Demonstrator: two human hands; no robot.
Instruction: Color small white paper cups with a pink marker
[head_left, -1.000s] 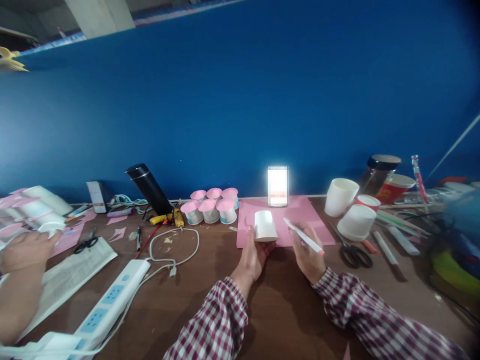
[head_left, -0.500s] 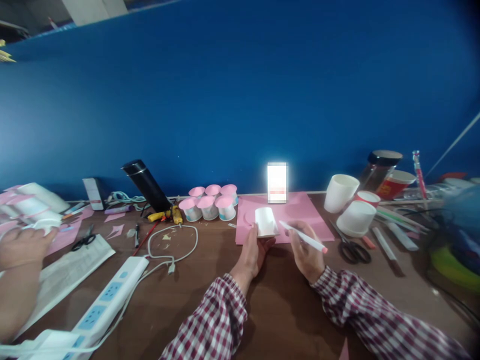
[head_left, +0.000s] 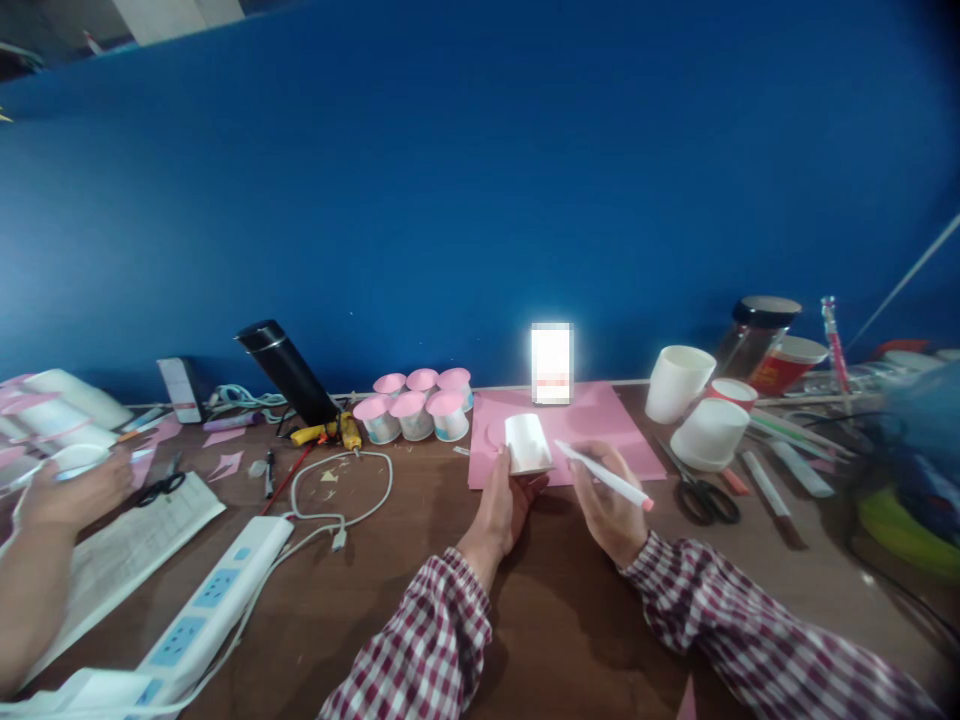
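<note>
My left hand [head_left: 496, 512] grips a white, round paper cup [head_left: 528, 442]; my right hand [head_left: 611, 510] grips a slim white pen [head_left: 616, 482].

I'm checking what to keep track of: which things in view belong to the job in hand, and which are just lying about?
In use, or likely so:
white cup, in the left hand
pen, in the right hand
pink sheet, perhaps

Seemingly just lying about:
black flask
power strip
dark-lidded jar
</note>
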